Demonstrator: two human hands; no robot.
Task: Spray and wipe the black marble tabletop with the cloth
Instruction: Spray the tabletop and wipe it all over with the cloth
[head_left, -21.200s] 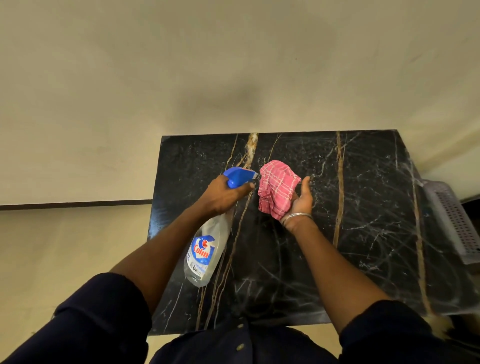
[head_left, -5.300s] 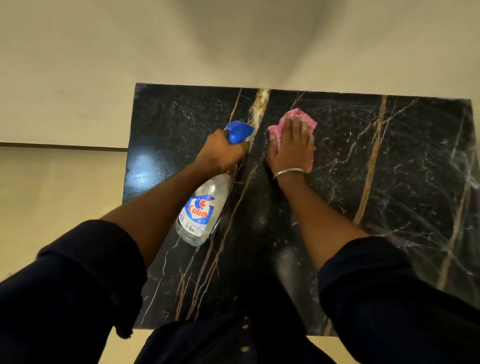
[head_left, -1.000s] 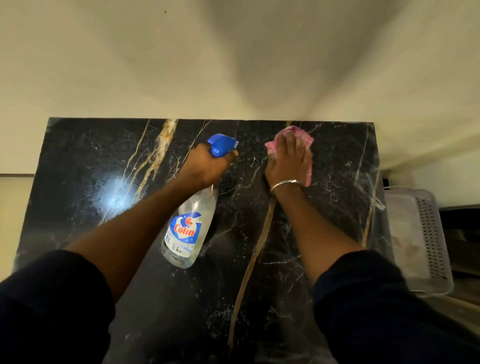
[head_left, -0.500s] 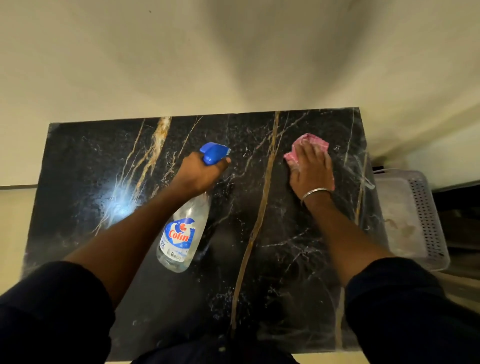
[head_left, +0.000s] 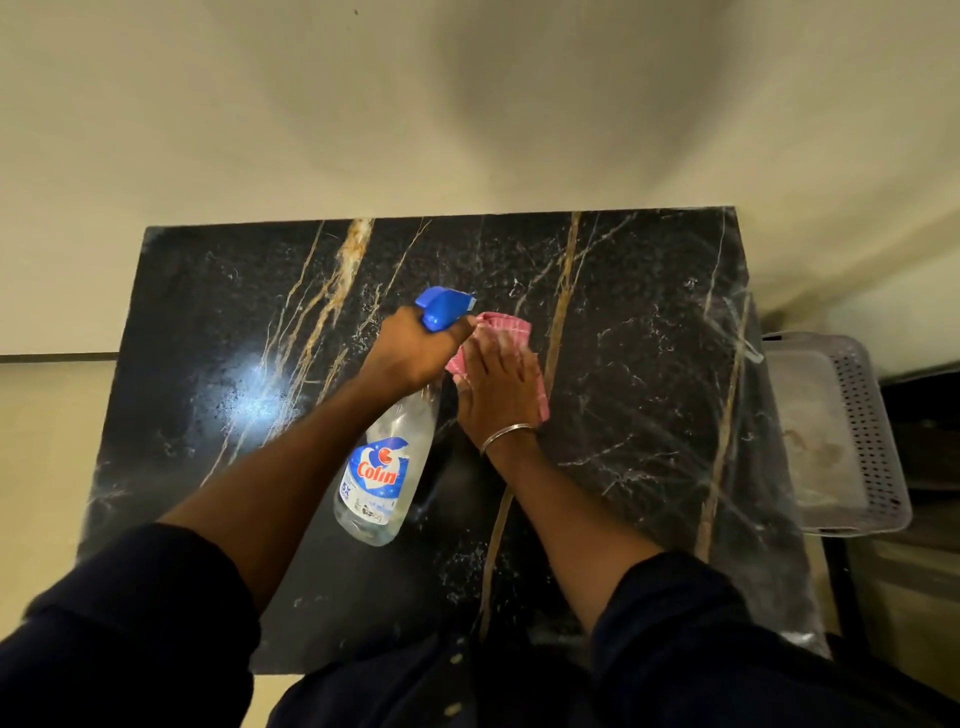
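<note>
Cloth (head_left: 503, 332) lies flat under my right hand (head_left: 497, 391), near the middle of the black marble tabletop (head_left: 649, 395), with its pink edge poking out beyond my fingertips toward the far wall. My right fingers (head_left: 511, 358) are spread and pressed down on it, palm flat, not gripping, so it should slide wherever I push. My left hand (head_left: 411, 349) is just beside it, almost touching, closed around the neck of the spray bottle (head_left: 384, 467), one finger on the blue trigger head. The bottle's long axis runs from the nozzle, which points away toward the far edge, back down toward my body, and its clear base hangs over the stone, not resting on it as far as I can tell. The right hand is the one on the cloth, so the next stroke is its work; I judge the open stone to the right, toward the grey perforated tray (head_left: 841, 431) off the table's edge, offers the freest sweep, since the bottle crowds the left.
</note>
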